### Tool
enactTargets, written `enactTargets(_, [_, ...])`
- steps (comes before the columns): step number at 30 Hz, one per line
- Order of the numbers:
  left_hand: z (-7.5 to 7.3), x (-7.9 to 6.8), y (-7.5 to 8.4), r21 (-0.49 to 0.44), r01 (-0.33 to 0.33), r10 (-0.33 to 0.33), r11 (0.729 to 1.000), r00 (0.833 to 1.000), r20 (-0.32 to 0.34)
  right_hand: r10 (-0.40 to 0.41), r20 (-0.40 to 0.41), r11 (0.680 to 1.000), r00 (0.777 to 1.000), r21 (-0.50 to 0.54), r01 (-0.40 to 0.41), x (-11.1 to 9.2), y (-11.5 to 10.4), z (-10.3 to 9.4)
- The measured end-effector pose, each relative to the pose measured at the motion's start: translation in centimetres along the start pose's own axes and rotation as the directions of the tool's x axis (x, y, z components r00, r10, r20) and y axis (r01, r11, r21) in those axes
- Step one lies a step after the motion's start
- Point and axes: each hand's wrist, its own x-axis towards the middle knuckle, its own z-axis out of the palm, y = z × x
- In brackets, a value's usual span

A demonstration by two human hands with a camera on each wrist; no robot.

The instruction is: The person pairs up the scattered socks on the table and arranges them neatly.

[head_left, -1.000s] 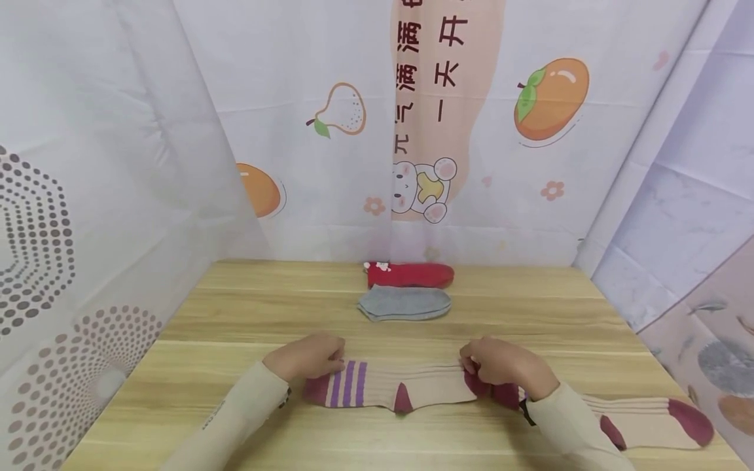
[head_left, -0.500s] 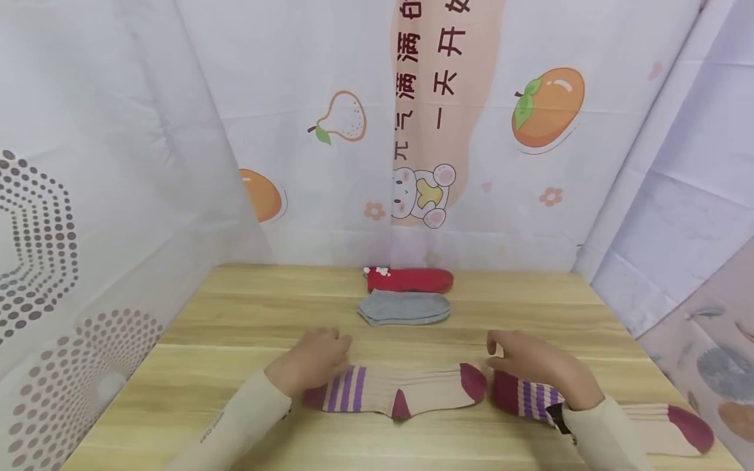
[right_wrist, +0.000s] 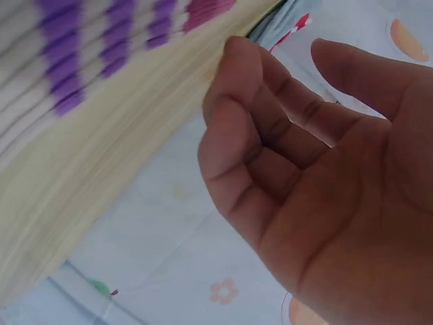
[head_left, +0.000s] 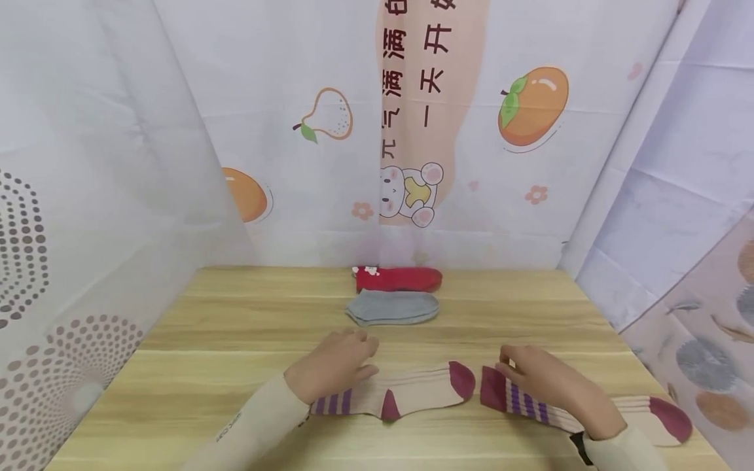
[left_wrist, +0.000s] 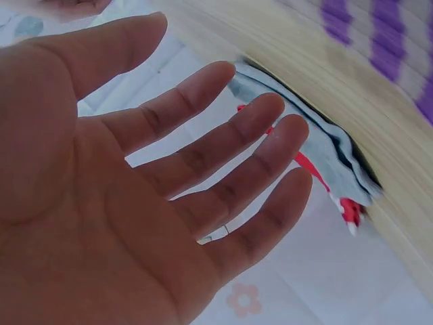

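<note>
Two cream socks with purple stripes and maroon cuffs, heels and toes lie flat at the front of the table. My left hand point(head_left: 336, 365) is over the striped end of the left sock point(head_left: 421, 390), hiding its cuff. In the left wrist view its fingers are spread and nearly straight, the palm bare. Over the right sock point(head_left: 493, 388), just past its cuff, is my right hand point(head_left: 544, 379). Its fingers point(right_wrist: 233, 135) hang loosely curled and hold nothing in the right wrist view. That hand and forearm cover the middle of the right sock.
A folded pair of grey socks point(head_left: 393, 307) lies farther back, in front of red socks point(head_left: 406, 279) with a white figure at the cuff. The wooden table point(head_left: 235, 320) ends at a printed curtain point(head_left: 306, 196) behind and at both sides.
Both hands have come off the left sock's ends. The right hand has moved right over the other sock, uncovering the left sock's toe; the left hand has shifted right over the stripes.
</note>
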Motion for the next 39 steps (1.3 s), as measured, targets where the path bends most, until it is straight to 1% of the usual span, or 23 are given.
enactTargets(3, [-0.2,0.8,0.4,-0.003,-0.037,0.037,0.999,0.999,-0.016,-0.004,-0.035,1.0,0.999,-0.019,0.003,-0.9,0.6,-0.2])
enactTargets(6, [-0.8,1.8,1.2,-0.036,-0.048,0.048,0.998,0.999,-0.01,0.013,-0.061,0.999,0.998,-0.044,-0.015,-1.7,1.2,-0.6])
enactTargets(8, [-1.3,2.6,1.9,-0.058,-0.049,0.049,0.997,0.999,0.002,0.047,-0.077,0.997,0.996,-0.057,-0.051,-2.3,1.6,-1.0])
enactTargets(11, [-1.8,4.1,3.4,-0.055,-0.065,0.066,0.996,0.998,0.012,0.116,-0.097,0.99,0.988,-0.068,-0.123,-3.0,2.3,-1.7])
enactTargets(14, [-1.6,5.6,4.9,-0.031,-0.103,0.104,0.994,0.994,0.03,0.175,-0.113,0.982,0.978,-0.058,-0.182,-3.8,2.8,-2.3])
enactTargets(19, [-1.0,7.6,7.3,-0.052,-0.169,0.172,0.984,0.984,0.054,0.227,-0.132,0.972,0.965,-0.039,-0.234,-4.9,3.6,-2.9])
enactTargets(21, [-0.8,8.3,8.1,-0.067,-0.19,0.194,0.979,0.98,0.051,0.239,-0.14,0.969,0.961,-0.034,-0.246,-5.3,4.0,-3.1])
enactTargets(24, [-0.5,9.4,9.0,-0.059,-0.23,0.232,0.971,0.972,0.026,0.26,-0.15,0.963,0.954,-0.03,-0.267,-5.6,4.6,-3.4])
enactTargets(27, [0.0,10.4,9.8,-0.06,-0.253,0.254,0.966,0.967,0.018,0.271,-0.17,0.959,0.947,-0.039,-0.281,-5.9,5.3,-3.7])
enactTargets(30, [0.6,11.4,10.7,-0.034,-0.258,0.259,0.965,0.965,0.03,0.281,-0.203,0.953,0.938,-0.056,-0.298,-6.3,6.1,-3.7])
enactTargets(33, [1.2,12.1,11.5,-0.006,-0.253,0.253,0.967,0.966,0.057,0.286,-0.254,0.946,0.924,-0.079,-0.314,-6.8,6.9,-3.6])
enactTargets(39, [2.2,13.2,12.6,0.009,-0.2,0.197,0.98,0.973,0.122,0.289,-0.34,0.936,0.895,-0.095,-0.338,-7.5,8.4,-3.7])
